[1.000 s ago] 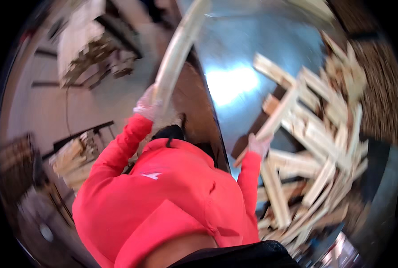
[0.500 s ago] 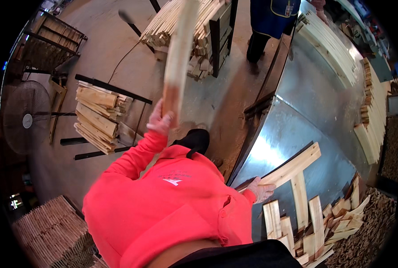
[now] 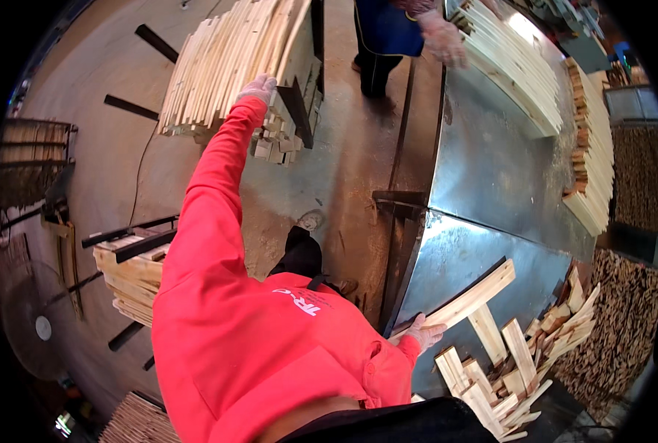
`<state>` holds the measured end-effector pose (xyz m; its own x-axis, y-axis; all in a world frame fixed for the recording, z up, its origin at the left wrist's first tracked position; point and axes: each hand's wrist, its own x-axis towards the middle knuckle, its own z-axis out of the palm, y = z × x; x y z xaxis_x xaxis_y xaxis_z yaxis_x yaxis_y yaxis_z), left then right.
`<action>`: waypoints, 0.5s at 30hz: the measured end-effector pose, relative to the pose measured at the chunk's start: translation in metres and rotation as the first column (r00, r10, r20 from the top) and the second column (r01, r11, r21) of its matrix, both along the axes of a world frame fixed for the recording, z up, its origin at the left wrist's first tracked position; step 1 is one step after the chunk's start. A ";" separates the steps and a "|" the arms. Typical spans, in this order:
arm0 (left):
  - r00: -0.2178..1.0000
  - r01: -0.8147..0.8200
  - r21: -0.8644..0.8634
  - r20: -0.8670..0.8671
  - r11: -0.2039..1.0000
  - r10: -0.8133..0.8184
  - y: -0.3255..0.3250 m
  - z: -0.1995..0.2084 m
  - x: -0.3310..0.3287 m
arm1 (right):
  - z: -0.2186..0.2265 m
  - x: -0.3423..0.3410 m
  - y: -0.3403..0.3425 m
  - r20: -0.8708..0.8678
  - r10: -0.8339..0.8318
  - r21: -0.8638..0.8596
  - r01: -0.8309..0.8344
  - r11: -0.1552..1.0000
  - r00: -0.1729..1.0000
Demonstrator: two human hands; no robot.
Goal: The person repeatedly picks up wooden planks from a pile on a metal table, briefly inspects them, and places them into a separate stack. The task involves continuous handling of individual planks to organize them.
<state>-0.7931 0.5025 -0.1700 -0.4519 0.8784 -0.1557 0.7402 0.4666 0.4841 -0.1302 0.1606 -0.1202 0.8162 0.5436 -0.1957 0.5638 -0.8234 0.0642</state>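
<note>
My left arm reaches out to the stack of pale wooden slats (image 3: 211,74). My gloved left hand (image 3: 259,87) is closed round the near end of a wooden board (image 3: 290,33) lying along the stack's right side. The hand hides part of that end. Close to my body on the right, my gloved right hand (image 3: 426,332) grips the near end of another wooden board (image 3: 477,294). This second board slants away over the metal table (image 3: 477,247), with a dark strip along its far edge. Several short wood pieces (image 3: 484,384) lie in a jumble beside the right hand.
Black metal bars hold the slat stack at its right. A second rack of boards (image 3: 126,269) stands left of me, with a fan (image 3: 41,325) beyond. Another person (image 3: 388,33) stands at the table's far end, near neat rows of slats (image 3: 510,70).
My left hand has carried its board forward and to the left, from upright in the air onto the slat stack. The right hand still holds its board. My view has shifted.
</note>
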 end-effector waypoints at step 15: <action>-0.697 0.590 0.288 0.653 0.754 0.296 -0.208 0.040 0.472 | 0.016 0.066 -0.035 -0.877 0.480 0.255 0.840 0.479 -0.007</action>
